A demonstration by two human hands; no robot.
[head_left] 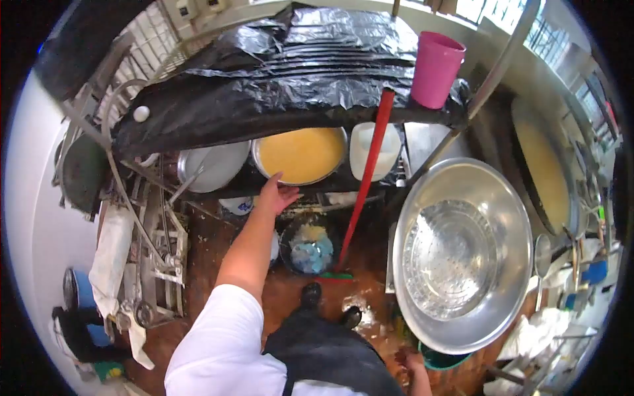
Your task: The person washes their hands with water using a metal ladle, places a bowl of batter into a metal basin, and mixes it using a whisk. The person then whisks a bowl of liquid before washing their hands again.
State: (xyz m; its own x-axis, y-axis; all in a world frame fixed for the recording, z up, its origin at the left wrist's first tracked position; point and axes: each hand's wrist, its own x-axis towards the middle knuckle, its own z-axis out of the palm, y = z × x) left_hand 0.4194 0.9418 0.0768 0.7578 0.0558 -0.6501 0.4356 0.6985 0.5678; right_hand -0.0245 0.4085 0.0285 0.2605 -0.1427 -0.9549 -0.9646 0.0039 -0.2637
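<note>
My left hand [281, 195] reaches forward to the near rim of a round metal pot [300, 155] filled with yellow liquid. Its thumb is at the rim, and the other fingers stretch out to the right, apart and holding nothing visible. Low on the right, my right hand [414, 360] hangs close to the bottom edge of a large shiny metal basin [462, 257] and beside a green tub [446, 360]. Its fingers are small and unclear here, so whether they touch either vessel cannot be made out.
A pink bucket [438, 69] stands on the black plastic sheet [317, 66]. Beside the pot are a metal pan [214, 165] and a white jug [374, 152]. A red-handled broom [367, 171] leans before them, near a dark bin [310, 247]. Metal machinery [152, 264] stands left.
</note>
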